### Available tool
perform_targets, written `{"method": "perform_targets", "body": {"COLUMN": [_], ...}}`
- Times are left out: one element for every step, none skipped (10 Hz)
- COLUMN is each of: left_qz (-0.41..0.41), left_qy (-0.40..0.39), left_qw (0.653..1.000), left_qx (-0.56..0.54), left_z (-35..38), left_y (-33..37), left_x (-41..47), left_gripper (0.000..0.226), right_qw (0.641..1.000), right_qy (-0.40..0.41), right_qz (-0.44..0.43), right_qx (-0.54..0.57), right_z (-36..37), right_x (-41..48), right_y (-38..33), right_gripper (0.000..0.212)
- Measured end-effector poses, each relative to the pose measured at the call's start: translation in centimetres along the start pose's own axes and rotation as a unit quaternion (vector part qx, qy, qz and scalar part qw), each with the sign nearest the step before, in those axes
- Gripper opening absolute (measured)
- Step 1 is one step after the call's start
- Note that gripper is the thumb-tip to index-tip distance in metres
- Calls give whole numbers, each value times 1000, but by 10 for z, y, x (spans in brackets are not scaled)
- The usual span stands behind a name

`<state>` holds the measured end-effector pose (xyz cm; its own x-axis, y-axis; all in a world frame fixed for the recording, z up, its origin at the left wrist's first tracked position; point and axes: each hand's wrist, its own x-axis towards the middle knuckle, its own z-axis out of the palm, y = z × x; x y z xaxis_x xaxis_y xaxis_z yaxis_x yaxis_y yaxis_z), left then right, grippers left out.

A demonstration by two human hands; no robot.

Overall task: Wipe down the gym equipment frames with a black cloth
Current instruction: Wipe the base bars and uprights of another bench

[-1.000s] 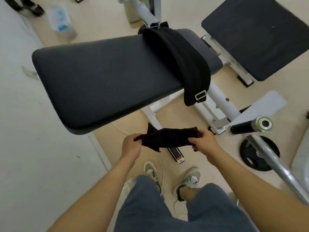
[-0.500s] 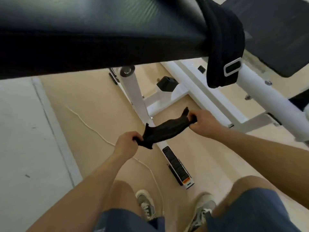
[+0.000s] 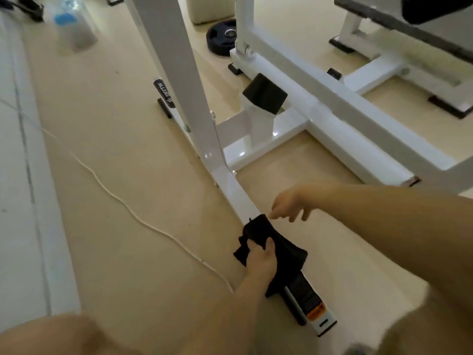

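Observation:
The black cloth [image 3: 279, 248] lies draped over the low white floor bar of the bench frame [image 3: 240, 196], near its labelled end. My left hand [image 3: 261, 260] grips the cloth's left side and presses it onto the bar. Just beyond the cloth, my right hand [image 3: 289, 203] hovers above the bar with its fingers apart, holding nothing. A white upright post [image 3: 176, 67] rises from the same bar.
A white cable [image 3: 122, 201] runs across the beige floor at left. A black weight plate [image 3: 222, 37] lies at the back. A plastic bottle [image 3: 74, 24] stands at far left. More white frame bars [image 3: 332, 116] and another bench's feet [image 3: 450, 108] are on the right.
I have crouched much lower, under the bench pad. The cloth, stretched between both hands before, now lies on the floor bar. My right hand has let go of it.

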<state>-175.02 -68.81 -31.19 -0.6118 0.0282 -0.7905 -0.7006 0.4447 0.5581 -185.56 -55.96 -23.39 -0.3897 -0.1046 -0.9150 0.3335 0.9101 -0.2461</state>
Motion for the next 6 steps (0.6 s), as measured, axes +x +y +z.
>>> {"method": "perform_targets", "body": {"left_qz": [84,186,176,175,156,147], "left_qy": [76,100,158,203,255,268], "left_qw": [986,974,972,963,954,951], "left_qx": [-119,-82,14,7,-20,-54], "left_z": [22,27,16,-7,-47,-66], "left_y": [-16,-18,-11,18,63,89], "left_x": [8,7,42,74,103,130], "left_gripper": [52,51,62,54,47,49], "right_qw": [978,911,879,884,887,899], "right_qy": [134,232,259,287,302,298], "right_qz": [-49,-85,-96,-109,-158,-183], "right_qx": [149,331,388,352,311,263], "right_z": [55,99,102,91,83,72], "right_x": [40,65,74,76,74,75], "right_y": [-17,-10,-4,-12,-26,-34], "right_gripper": [40,40,39,37,39,44]}}
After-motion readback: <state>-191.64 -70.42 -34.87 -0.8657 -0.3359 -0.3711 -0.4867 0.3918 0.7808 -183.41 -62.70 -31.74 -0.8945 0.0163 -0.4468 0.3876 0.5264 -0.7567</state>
